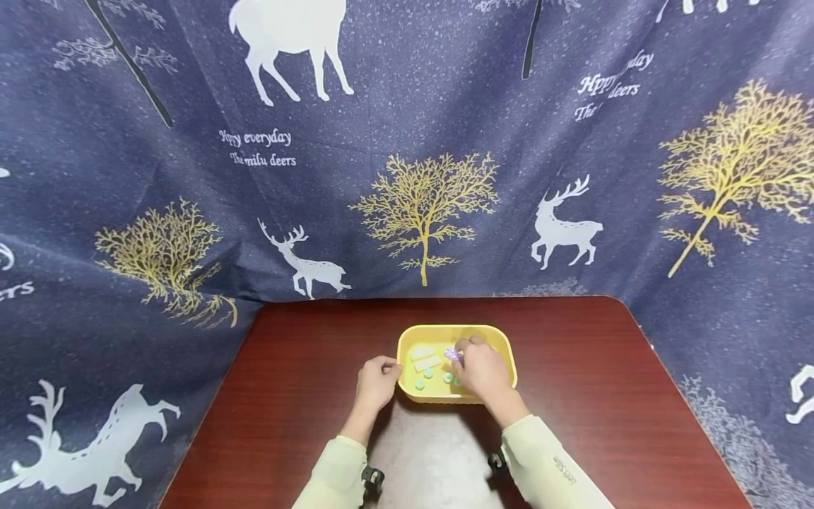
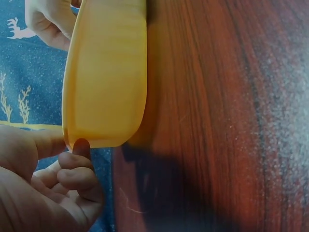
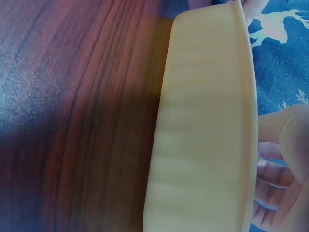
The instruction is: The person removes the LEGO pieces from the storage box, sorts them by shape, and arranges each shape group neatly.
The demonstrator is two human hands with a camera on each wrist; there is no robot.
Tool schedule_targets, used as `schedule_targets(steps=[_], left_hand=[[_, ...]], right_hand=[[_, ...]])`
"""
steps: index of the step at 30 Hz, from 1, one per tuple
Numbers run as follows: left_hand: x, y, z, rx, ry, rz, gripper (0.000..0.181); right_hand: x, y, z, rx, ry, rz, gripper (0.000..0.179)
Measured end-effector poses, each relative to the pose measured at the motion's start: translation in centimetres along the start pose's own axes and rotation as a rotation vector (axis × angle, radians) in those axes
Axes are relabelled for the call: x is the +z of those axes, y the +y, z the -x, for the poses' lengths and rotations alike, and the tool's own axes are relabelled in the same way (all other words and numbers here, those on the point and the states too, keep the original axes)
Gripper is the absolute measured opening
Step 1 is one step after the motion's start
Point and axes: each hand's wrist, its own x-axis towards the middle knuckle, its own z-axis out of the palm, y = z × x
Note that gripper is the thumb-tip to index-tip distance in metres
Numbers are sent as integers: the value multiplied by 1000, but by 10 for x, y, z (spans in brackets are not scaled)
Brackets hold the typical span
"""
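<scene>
A yellow plastic tub (image 1: 439, 399) stands on the table, its outer wall (image 2: 108, 72) filling much of both wrist views. My left hand (image 1: 376, 382) pinches the rim at the tub's left side between thumb and fingers. Inside the tub, on its right half, my right hand (image 1: 482, 367) holds a small purple patterned piece (image 1: 452, 354) at the fingertips; its exact kind is too small to tell. Left of that piece lie pale yellow flat bars (image 1: 427, 363). Several small mint-green round pieces (image 1: 420, 384) lie near the front, one partly hidden by the right hand.
The dark red-brown wooden table (image 1: 305, 353) extends around the tub, with a bright glare patch in front. Behind it and along the sides hangs a blue cloth (image 1: 394, 127) printed with deer and trees. A dark device is strapped at each wrist.
</scene>
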Motion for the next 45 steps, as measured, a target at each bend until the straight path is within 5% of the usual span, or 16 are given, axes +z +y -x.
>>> schedule_targets(steps=[21, 33, 45], left_hand=[[-1, 3, -1, -47, -23, -10, 16], [1, 6, 3, -147, -105, 266, 23], [2, 13, 3, -190, -117, 401, 31]], right_hand=[[-17, -15, 21, -18, 8, -73, 23], [-14, -22, 34, -85, 27, -124, 22], [-12, -34, 51, -145, 51, -121, 22]])
